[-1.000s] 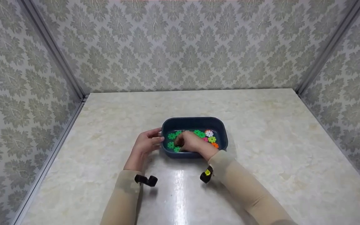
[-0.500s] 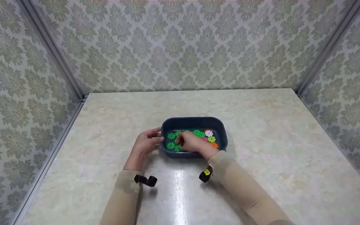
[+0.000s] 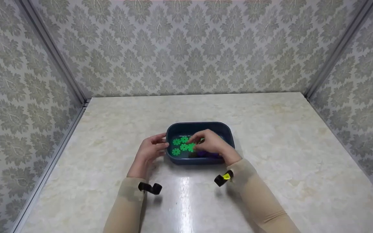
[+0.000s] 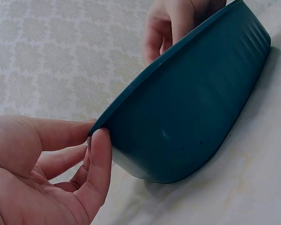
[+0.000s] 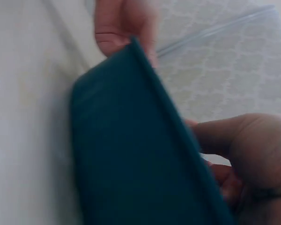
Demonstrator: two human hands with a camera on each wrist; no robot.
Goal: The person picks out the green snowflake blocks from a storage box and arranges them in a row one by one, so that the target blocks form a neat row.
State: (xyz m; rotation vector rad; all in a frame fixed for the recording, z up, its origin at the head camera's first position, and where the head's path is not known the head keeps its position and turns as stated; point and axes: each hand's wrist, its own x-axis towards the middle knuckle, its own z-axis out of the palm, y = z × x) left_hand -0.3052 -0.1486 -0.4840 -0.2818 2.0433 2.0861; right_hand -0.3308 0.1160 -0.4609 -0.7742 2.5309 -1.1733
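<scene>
"What's the left hand doing?"

"The left hand [image 3: 149,150] pinches the tub [image 3: 186,160] by its rim, thumb and fingers on either side of the edge. The tub sits on the marbled tabletop [image 3: 125,123], stretching rightward from those fingertips."

"And the right hand?"

"The right hand [image 3: 210,142] is over the tub, fingers bent, tips pointing toward the left hand. Whether they hold a piece I can't tell; the tub wall hides them from both wrist views."

"What's near them?"

"Green flower-shaped pieces [image 3: 176,151] lie inside the tub, between the left thumb and the right fingertips, some right beside those tips. Something purple [image 3: 202,154] shows just below the right palm."

"Anything behind the fingers?"

"Beige sleeves [image 3: 125,207], each with a black clip [image 3: 150,187] near the wrist."
</scene>
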